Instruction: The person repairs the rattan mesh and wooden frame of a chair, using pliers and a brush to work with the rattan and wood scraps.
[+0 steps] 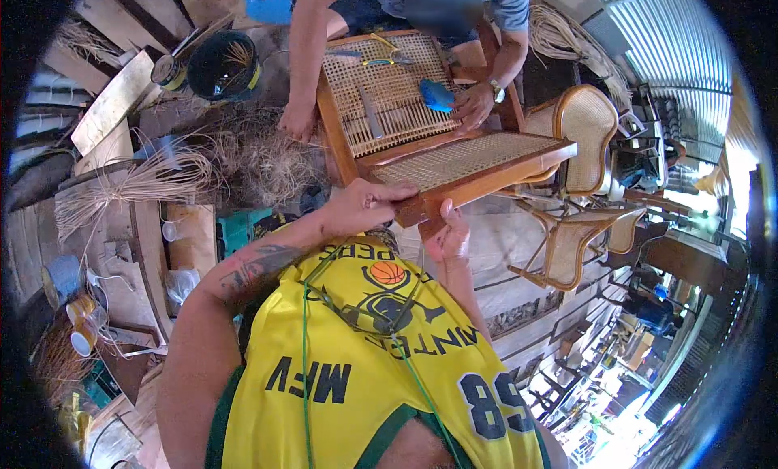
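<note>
A wooden chair frame with a woven cane panel lies in front of me. My left hand touches its near left corner, index finger along the wood and the other fingers curled; what they pinch is too small to tell. Just right of that corner, my right hand is closed round a short wooden part, thumb up. Behind, a more open cane panel bears yellow-handled pliers and a flat metal tool. A co-worker's hand rests beside a blue cloth.
The co-worker's other hand is by the frame's left side. Cane bundles and loose strands lie left, below a dark bucket. Cane-backed chairs stand right. A green cord hangs down my front.
</note>
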A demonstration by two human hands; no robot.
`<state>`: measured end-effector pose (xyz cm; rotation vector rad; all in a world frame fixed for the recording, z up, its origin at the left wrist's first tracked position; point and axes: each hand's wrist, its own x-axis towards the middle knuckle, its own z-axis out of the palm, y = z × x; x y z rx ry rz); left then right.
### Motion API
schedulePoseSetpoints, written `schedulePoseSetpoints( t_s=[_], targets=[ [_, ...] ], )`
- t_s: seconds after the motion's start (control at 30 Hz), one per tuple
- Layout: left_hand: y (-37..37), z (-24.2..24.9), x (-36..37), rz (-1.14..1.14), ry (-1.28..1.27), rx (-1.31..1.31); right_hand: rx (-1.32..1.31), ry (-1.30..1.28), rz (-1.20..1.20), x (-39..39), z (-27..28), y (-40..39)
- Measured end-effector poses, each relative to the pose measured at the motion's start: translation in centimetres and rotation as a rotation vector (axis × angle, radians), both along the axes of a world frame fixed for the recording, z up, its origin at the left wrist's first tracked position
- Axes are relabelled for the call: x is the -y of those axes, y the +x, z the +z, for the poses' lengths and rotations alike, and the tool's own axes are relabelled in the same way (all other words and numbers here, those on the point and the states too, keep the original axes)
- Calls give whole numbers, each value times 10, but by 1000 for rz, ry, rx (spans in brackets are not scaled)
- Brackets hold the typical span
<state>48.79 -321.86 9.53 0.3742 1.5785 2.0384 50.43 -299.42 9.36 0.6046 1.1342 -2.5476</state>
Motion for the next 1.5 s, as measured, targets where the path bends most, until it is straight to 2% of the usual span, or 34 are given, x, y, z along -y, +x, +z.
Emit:
schedulePoseSetpoints(
  t_s=[0.07,0.1,0.17,0.2,0.27,0.33,0.47,0.5,0.6,0.67,0.73,0.87,1.07,1.27,1.33,1.4,1.5],
  targets=[
    [3,4,1,87,-76,-199,2,-46,2,1,1,-1],
    [1,3,2,86,-77,-201,0,-48,2,1,1,-2],
    [-4,0,-3,100,-60,8,-25,-105,45,-1,0,0],
    [-6,-3,-10,100,-59,9,-24,-105,45,1,1,0],
    [-14,-12,-27,319,-312,-404,-20,-127,56,4,4,-3],
    [-27,-20,-32,308,-322,-480,-3,-119,58,0,-1,-3],
    [-36,6,-34,249,-430,-692,-5,-98,43,2,1,-3],
    [-37,-1,-42,187,-297,-412,-14,-102,52,1,-1,-2],
    [-30,24,-37,140,-427,-566,-43,-64,73,-2,-2,0],
    [-17,18,-46,175,-472,-647,-57,-15,149,2,9,-1],
    [-5,25,-47,83,-460,-515,-76,-9,147,0,4,1],
    [-7,23,-46,46,-451,-464,-17,46,62,-4,-13,2],
    [-3,25,-47,139,-677,-724,-59,17,85,0,-11,2],
    [-1,33,-47,191,-733,-761,-24,59,12,-1,-14,4],
    [-3,23,-49,195,-734,-770,-111,-62,78,-9,-23,3],
    [-2,19,-50,171,-718,-773,-126,-11,-16,4,-13,2],
    [-2,29,-50,184,-779,-755,-102,99,76,10,4,4]
  ],
)
